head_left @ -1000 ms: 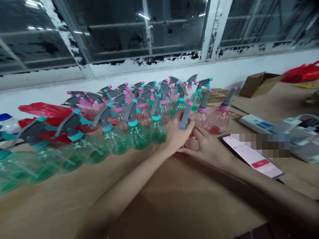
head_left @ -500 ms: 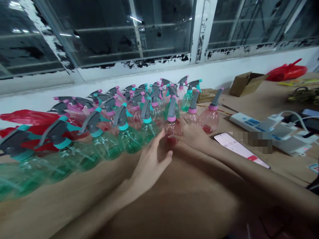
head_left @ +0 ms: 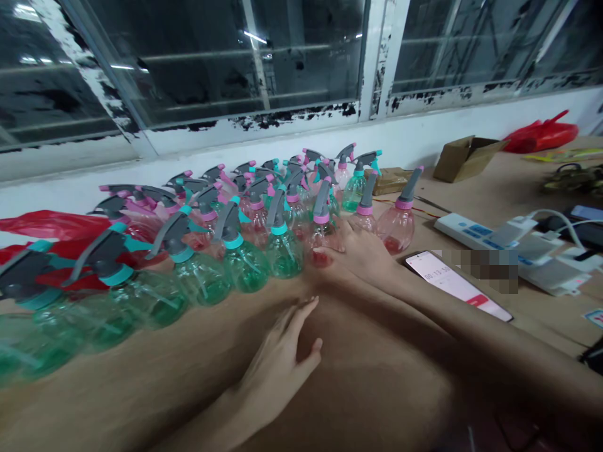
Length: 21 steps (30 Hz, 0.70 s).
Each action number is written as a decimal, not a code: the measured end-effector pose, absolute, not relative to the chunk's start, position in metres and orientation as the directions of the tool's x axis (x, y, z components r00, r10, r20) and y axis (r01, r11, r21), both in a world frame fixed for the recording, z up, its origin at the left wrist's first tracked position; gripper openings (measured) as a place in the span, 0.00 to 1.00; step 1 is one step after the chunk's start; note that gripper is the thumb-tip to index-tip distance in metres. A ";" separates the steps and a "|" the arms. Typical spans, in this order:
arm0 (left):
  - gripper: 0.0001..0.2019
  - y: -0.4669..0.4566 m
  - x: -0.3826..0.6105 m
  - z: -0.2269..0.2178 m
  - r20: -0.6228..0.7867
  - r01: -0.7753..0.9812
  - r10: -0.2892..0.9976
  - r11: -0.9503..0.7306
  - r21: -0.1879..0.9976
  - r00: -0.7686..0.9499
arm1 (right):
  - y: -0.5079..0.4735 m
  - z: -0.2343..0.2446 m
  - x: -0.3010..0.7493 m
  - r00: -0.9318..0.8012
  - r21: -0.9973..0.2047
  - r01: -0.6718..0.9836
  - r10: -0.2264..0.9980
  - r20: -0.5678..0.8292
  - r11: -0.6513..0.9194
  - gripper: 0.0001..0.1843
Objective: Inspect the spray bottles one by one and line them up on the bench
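Note:
My right hand [head_left: 362, 251] is closed around the side of a pink spray bottle [head_left: 321, 238], which stands upright at the front of the group; its far fingers are partly hidden. My left hand [head_left: 282, 358] is held over the brown tabletop [head_left: 377, 364], fingers stretched out and thumb apart, touching no bottle. Left of the pink bottle stands a green spray bottle [head_left: 284, 251] with a turquoise collar, then another green spray bottle [head_left: 245, 263] in the same front row. To the right, a further pink spray bottle [head_left: 396, 220] stands near the phone.
A phone with a running timer [head_left: 452, 282] lies beside my right forearm, near a white power strip [head_left: 475, 232] with plugs. Behind are an open cardboard box [head_left: 464, 160] and a red plastic bag [head_left: 541, 135]. Red plastic [head_left: 56, 226] lies among the left bottles. Windows line the wall.
My left hand has drawn back toward me, away from the pink bottle. That bottle has shifted slightly left, closer to the green one, with my right hand still on it.

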<state>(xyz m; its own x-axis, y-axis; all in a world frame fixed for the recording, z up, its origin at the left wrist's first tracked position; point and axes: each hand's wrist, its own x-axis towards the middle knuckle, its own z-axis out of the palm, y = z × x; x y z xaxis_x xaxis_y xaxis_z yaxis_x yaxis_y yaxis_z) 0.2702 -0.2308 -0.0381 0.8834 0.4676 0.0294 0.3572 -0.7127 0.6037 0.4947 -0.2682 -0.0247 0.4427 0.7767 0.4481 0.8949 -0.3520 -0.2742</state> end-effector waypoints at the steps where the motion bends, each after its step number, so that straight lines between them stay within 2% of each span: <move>1: 0.25 -0.230 0.272 -0.038 0.027 0.353 0.466 -0.706 0.614 0.885 | -0.276 -0.024 0.497 0.434 -0.283 0.899 0.768 0.472 -0.334 0.32; 4: 0.23 -0.227 0.279 -0.038 0.014 0.343 0.472 -0.660 0.669 0.882 | -0.301 -0.020 0.511 0.417 -0.311 0.906 0.728 0.544 -0.287 0.23; 7: 0.21 -0.226 0.291 -0.038 0.001 0.317 0.474 -0.592 0.741 0.881 | -0.318 -0.016 0.530 0.502 -0.356 0.864 0.656 0.564 -0.355 0.19; 10: 0.19 -0.226 0.305 -0.036 0.032 0.267 0.465 -0.562 0.783 0.885 | -0.317 -0.015 0.544 0.566 -0.379 0.824 0.594 0.572 -0.421 0.19; 12: 0.18 -0.227 0.313 -0.033 0.066 0.224 0.450 -0.558 0.799 0.890 | -0.310 -0.017 0.549 0.592 -0.387 0.806 0.574 0.566 -0.448 0.24; 16: 0.15 -0.233 0.326 -0.025 0.102 0.160 0.446 -0.512 0.844 0.889 | -0.291 -0.023 0.550 0.598 -0.393 0.801 0.597 0.535 -0.451 0.30; 21: 0.11 -0.239 0.347 -0.012 0.192 0.030 0.432 -0.457 0.889 0.881 | -0.283 -0.027 0.550 0.617 -0.386 0.787 0.598 0.511 -0.481 0.27</move>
